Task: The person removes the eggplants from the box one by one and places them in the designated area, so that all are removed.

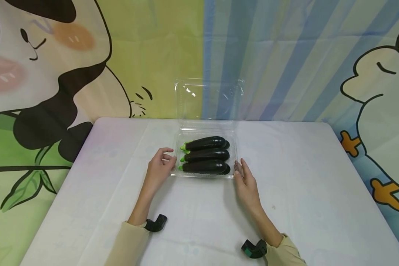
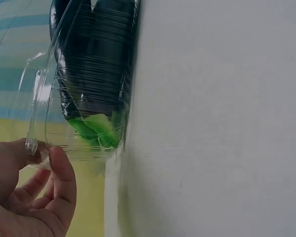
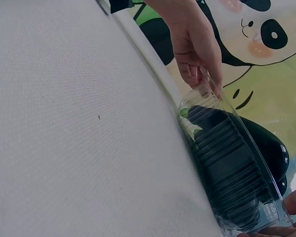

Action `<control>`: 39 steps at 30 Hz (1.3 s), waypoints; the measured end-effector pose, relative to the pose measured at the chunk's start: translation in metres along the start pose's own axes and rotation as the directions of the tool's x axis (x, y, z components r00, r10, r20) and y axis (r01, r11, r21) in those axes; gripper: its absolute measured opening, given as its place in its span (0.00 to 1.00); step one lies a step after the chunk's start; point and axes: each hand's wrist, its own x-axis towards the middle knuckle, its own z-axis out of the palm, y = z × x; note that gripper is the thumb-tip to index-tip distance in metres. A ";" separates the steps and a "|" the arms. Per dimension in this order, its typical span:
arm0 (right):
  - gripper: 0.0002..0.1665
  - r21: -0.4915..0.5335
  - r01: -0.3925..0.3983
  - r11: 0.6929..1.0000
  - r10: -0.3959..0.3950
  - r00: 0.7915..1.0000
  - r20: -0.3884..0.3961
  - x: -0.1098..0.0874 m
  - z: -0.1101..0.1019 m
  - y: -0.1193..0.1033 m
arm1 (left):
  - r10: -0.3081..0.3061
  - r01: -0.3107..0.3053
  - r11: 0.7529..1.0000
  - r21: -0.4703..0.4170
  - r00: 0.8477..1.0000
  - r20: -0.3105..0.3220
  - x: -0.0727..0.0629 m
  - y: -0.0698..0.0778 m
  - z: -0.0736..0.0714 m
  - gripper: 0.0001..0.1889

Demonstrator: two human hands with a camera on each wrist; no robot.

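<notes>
A clear plastic clamshell box [image 1: 206, 176] stands on the table with its lid [image 1: 208, 99] raised at the back. Several dark eggplants [image 1: 206, 154] with green stem ends lie stacked inside, stems toward the left. My left hand [image 1: 160, 165] pinches the box's left rim near the front corner between thumb and fingers, as the left wrist view shows. At the opposite side, my right hand [image 1: 246, 181] grips the right front corner, thumb on the rim and fingers along the outer wall. In the right wrist view the box's ribbed front wall [image 3: 227, 153] shows eggplants behind it.
A white cloth covers the table [image 1: 292, 177], whose back edge meets a printed curtain [image 1: 159, 48] with cartoon animals. Black devices are strapped at the left wrist [image 1: 157, 223] and right wrist [image 1: 254, 249].
</notes>
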 end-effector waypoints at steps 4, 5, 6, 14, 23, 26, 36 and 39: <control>0.32 -0.010 0.003 1.000 -0.003 1.000 0.008 0.000 0.001 0.001 | 0.009 -0.009 1.000 -0.008 1.000 -0.001 0.008 0.000 0.003 0.20; 0.32 -0.017 0.002 1.000 -0.001 1.000 0.011 0.000 0.001 0.002 | 0.012 -0.012 1.000 -0.001 1.000 0.000 0.010 0.000 0.004 0.20; 0.32 -0.021 0.002 1.000 -0.002 1.000 0.014 0.000 0.001 0.002 | 0.016 -0.016 1.000 0.007 1.000 -0.005 0.011 0.000 0.004 0.20; 0.32 -0.045 -0.004 0.999 0.004 1.000 0.011 0.002 0.001 0.000 | 0.105 -0.099 0.988 0.117 0.993 -0.047 0.018 0.003 0.008 0.20; 0.32 -0.017 -0.021 1.000 0.021 1.000 0.009 0.001 0.001 0.001 | 0.180 -0.157 0.951 0.268 0.981 -0.066 0.023 0.009 0.010 0.22; 0.32 -0.019 -0.020 1.000 0.020 1.000 0.011 0.000 0.001 0.001 | 0.216 -0.186 0.938 0.294 0.974 -0.074 0.023 0.010 0.010 0.21; 0.32 -0.023 -0.023 0.999 0.023 1.000 0.010 0.001 -0.001 0.001 | 0.276 -0.249 0.928 0.276 0.959 -0.065 0.027 0.009 0.011 0.20; 0.32 -0.013 -0.033 0.999 0.033 0.999 0.010 0.002 -0.002 0.001 | 0.283 -0.257 0.926 0.278 0.957 -0.059 0.028 0.009 0.012 0.20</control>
